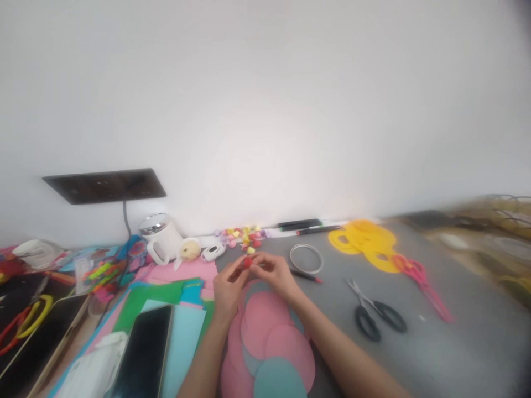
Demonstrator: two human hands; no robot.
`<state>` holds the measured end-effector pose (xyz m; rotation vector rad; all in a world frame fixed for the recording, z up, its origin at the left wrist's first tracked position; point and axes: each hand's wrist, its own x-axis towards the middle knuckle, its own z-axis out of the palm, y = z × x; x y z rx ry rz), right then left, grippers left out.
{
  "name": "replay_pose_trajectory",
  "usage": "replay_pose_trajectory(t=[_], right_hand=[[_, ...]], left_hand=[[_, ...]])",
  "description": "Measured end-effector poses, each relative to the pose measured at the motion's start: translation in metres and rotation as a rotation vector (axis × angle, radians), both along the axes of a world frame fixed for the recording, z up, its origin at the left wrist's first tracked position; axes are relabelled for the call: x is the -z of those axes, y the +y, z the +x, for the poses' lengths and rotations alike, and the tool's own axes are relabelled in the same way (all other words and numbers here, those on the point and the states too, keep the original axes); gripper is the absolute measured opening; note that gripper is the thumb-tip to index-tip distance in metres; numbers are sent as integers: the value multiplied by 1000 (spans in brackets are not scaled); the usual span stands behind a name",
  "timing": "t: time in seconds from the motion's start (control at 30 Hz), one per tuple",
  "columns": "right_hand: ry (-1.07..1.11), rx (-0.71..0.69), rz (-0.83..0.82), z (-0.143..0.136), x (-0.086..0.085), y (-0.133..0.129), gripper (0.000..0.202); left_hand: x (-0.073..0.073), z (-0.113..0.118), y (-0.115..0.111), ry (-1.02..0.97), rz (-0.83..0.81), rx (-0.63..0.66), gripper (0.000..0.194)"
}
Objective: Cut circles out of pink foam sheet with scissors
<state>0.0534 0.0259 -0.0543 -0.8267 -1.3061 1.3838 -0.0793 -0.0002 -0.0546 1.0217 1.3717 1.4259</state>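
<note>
Red piece: small, blurred red piece (248, 262) between both sets of fingertips, above the far end of the paper circles, toward the back edge of the gray surface (464, 354).
Left hand: left hand (226, 283) has fingers bent inward, pinching the red piece from its side.
Right hand: right hand (274, 272) has fingers curled, thumb and fingertips at the same piece; exact contact too blurred to tell.
Paper circles: overlapping pink and blue-gray paper circles (265, 318) between the forearms, running toward the near edge.
Small colored pieces: loose pile of colored pieces (244, 236) near the back edge, beyond the hands.
Ring: metal ring (291, 255) flat, just right of the right hand; dark pencil (307, 275) by its near rim.
Scissors: black-handled scissors (367, 300), blades slightly apart, on the right part; pink scissors (423, 282) farther right, touching yellow paper rings (369, 240).
Back edge: markers (301, 224) right of the pile; white mug (166, 243) left of it.
Left side: phone (145, 354) on light blue sheet (186, 326).
</note>
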Motion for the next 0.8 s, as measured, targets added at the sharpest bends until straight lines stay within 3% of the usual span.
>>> replay_pose_trajectory(t=[0.17, 0.4, 0.63, 0.8], right_hand=[[-71, 36, 55, 2, 4, 2, 20], [-172, 61, 141, 0, 6, 2, 10], [-11, -48, -25, 1, 3, 1, 16], [6, -50, -81, 2, 0, 1, 22]], left_hand=[[-3, 0, 1, -160, -31, 128, 40], [-3, -3, 1, -102, -45, 74, 28], [-1, -1, 2, -169, -4, 49, 23], [-3, 1, 1, -178, 5, 57, 23]])
